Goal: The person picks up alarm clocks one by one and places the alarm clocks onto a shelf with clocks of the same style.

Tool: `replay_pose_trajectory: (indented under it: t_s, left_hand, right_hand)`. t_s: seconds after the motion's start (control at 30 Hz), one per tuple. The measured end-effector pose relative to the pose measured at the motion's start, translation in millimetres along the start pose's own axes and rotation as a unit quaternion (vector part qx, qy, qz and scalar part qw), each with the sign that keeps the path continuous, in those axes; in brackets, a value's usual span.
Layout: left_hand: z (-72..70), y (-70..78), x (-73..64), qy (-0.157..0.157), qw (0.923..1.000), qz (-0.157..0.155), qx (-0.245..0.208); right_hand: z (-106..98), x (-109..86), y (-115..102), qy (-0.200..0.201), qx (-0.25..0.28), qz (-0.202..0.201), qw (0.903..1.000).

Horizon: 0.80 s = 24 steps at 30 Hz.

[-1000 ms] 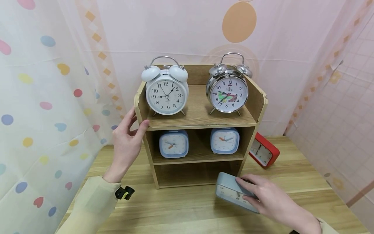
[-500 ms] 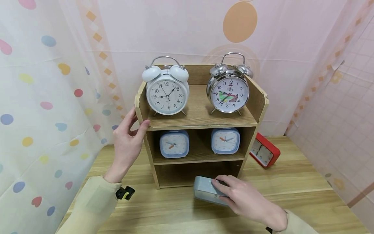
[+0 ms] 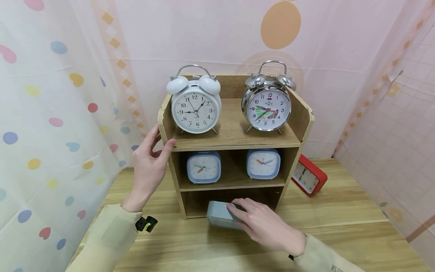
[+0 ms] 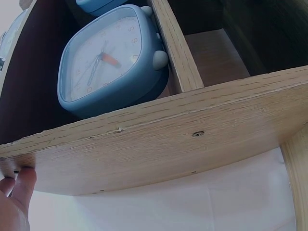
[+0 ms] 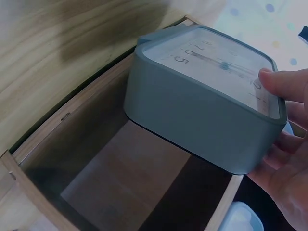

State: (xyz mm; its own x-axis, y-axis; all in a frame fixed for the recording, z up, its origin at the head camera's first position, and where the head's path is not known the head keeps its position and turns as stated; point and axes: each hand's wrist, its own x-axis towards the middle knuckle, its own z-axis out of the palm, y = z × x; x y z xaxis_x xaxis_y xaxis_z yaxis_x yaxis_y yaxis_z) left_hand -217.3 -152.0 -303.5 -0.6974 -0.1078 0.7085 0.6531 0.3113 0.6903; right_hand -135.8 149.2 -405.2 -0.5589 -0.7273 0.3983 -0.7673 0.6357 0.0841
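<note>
My right hand [image 3: 261,224] grips a grey-blue alarm clock [image 3: 220,214] by its top, thumb on its face side, at the mouth of the bottom compartment of a small wooden shelf [image 3: 238,142]. In the right wrist view, the square-cornered clock [image 5: 197,110] lies partly over that compartment's opening, its numbered face showing. My left hand [image 3: 149,162] holds the shelf's left side panel near the top board, thumb at the front edge; its fingertips are partly hidden behind the panel.
On the top board stand a white twin-bell clock [image 3: 196,111] and a silver twin-bell clock [image 3: 268,109]. Two light-blue clocks, a left one [image 3: 204,167] and a right one [image 3: 263,164], sit in the middle compartment. A red clock [image 3: 310,175] leans on the wooden table [image 3: 350,211] right of the shelf.
My right hand has carried the grey-blue clock leftward across the front of the shelf to the bottom compartment's opening. The left hand stays on the side panel.
</note>
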Motion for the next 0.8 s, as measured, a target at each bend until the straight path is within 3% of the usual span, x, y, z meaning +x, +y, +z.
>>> replay_pose_trajectory:
  t_s: [0.5, 0.8]
  left_hand:
    - [-0.3, 0.3, 0.2, -0.006, 1.0, 0.004, -0.004]
    - [-0.4, 0.3, -0.1, -0.007, 0.9999, 0.008, 0.003]
  right_hand:
    - [24, 38.8, -5, 0.019, -0.063, -0.028, 0.9975]
    - [32, 50.0, -8, 0.013, -0.073, -0.033, 0.9967]
